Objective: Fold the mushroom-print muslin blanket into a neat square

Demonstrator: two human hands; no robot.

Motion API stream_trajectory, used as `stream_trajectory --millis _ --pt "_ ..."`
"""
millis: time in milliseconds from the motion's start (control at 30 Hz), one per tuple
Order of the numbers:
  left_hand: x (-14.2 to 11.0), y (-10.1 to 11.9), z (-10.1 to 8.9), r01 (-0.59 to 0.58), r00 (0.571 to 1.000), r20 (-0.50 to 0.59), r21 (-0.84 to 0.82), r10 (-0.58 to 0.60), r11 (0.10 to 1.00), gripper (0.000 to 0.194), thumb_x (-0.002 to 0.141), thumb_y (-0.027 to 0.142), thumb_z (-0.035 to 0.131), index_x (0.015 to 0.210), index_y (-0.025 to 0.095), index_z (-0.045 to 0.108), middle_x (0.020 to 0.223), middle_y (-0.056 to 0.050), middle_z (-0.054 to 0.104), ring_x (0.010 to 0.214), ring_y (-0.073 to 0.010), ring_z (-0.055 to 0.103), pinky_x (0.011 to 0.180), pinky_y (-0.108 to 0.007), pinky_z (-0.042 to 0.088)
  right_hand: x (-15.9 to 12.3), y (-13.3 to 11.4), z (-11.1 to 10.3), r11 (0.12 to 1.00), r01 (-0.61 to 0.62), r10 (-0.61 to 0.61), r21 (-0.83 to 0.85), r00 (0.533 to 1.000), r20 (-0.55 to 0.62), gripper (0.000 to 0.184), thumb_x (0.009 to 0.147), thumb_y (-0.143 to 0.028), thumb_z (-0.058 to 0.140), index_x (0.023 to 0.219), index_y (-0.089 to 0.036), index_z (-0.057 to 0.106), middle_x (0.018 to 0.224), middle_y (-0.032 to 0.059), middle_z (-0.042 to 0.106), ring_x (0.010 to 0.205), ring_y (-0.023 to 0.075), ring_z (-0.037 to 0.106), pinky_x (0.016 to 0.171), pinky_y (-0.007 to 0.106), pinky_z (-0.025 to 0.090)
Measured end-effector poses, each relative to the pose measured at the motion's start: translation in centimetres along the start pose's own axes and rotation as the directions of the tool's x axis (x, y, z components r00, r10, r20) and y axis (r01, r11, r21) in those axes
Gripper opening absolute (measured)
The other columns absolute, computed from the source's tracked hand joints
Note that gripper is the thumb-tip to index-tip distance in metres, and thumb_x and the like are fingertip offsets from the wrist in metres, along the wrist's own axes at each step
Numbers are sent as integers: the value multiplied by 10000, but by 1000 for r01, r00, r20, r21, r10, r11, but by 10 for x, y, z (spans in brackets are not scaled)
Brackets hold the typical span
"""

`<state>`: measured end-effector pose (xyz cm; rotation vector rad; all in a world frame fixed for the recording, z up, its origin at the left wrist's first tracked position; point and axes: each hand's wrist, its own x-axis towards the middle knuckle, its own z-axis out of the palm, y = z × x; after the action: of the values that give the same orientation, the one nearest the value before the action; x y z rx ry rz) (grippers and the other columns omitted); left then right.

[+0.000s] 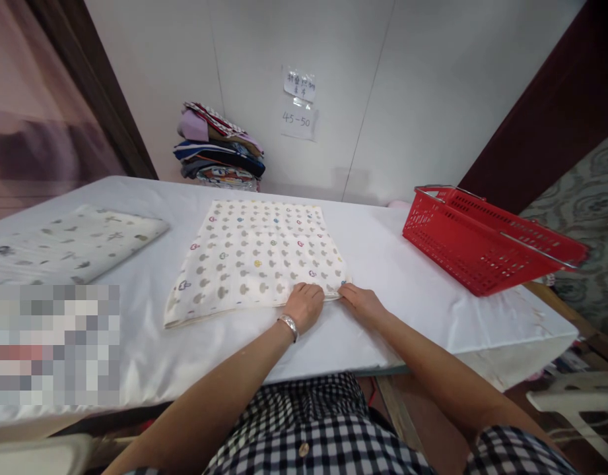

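A white cloth (257, 264) with a print of grey and coloured mushrooms lies folded in a flat square on the white-covered table. With a bangle on its wrist, my left hand (304, 307) is closed over the front edge of this cloth, a little left of its right corner. My right hand (366, 305) pinches the cloth's front right corner, close beside the left one. The fingertips of both hands are partly hidden by the fabric and the hands themselves.
Another folded cloth (70, 241) with a leaf-like print lies at the left. A red basket (462, 241) stands on the right of the table (224, 356). Stacked folded fabrics (219, 152) sit at the back, by a wall with paper signs (298, 122). A blurred patch covers the lower left.
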<state>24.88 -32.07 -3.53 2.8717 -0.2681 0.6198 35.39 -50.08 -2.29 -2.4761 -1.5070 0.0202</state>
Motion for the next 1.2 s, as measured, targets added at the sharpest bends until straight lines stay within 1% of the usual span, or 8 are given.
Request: stream_trajectory --millis 133,233,333,433,600,800,1000,1200 --pt "0 -2 4 20 1000 23 0 -20 1000 118 822 127 438 798 173 544 835 -56 598 805 -180 541 785 -338 374 -1 -5 -1 998 -16 15 -54 1000 -17 255 908 -265 378 1104 -258 540 1139 38 565 964 168 557 714 253 448" --pt "1 -2 6 52 998 30 -26 -51 998 101 801 117 460 836 169 540 835 -49 609 817 -181 553 791 -329 379 0 -11 2 998 -20 19 -67 1000 -23 283 905 -271 391 1165 -263 504 1160 36 564 979 173 560 711 254 453" --pt "1 -3 6 89 996 34 -74 -87 993 147 787 117 477 909 174 535 859 -39 621 843 -178 564 802 -321 384 2 -16 6 998 -27 25 -53 999 -33 329 899 -298 413 1223 -262 460 1176 43 563 979 179 565 722 266 460" --pt "1 -2 6 124 991 55 -99 -119 987 193 796 136 478 976 184 528 879 -35 629 853 -178 571 808 -326 383 3 -18 11 999 -36 34 -32 998 -52 292 905 -302 403 1177 -261 500 1137 42 585 957 172 575 728 265 466" --pt "-1 2 7 119 985 132 -30 -114 992 154 847 177 433 953 182 544 888 -48 625 869 -190 557 801 -351 369 -3 -15 24 999 -35 33 -12 989 -147 285 911 -233 362 1136 -257 536 1117 38 601 960 169 582 738 269 486" --pt "-7 1 8 99 986 124 79 -108 992 173 854 122 400 927 176 547 926 -54 611 907 -201 505 783 -356 347 -10 -9 37 997 -59 67 41 970 -232 292 911 -302 358 1119 -253 558 1163 28 587 1016 180 582 756 284 514" --pt "-17 -13 -2 128 977 152 136 -148 982 186 856 115 397 957 169 544 946 -59 597 898 -204 480 768 -358 337 -14 -5 41 995 -74 88 64 962 -260 311 909 -345 357 1129 -272 564 1180 15 588 1049 182 576 807 303 517" --pt "-49 -45 -29 186 962 148 254 -228 949 195 866 103 378 948 160 546 939 -65 585 895 -200 475 778 -355 343 -16 0 47 995 -90 101 53 953 -284 319 890 -397 376 1092 -277 592 1159 7 605 1045 192 581 797 305 524"
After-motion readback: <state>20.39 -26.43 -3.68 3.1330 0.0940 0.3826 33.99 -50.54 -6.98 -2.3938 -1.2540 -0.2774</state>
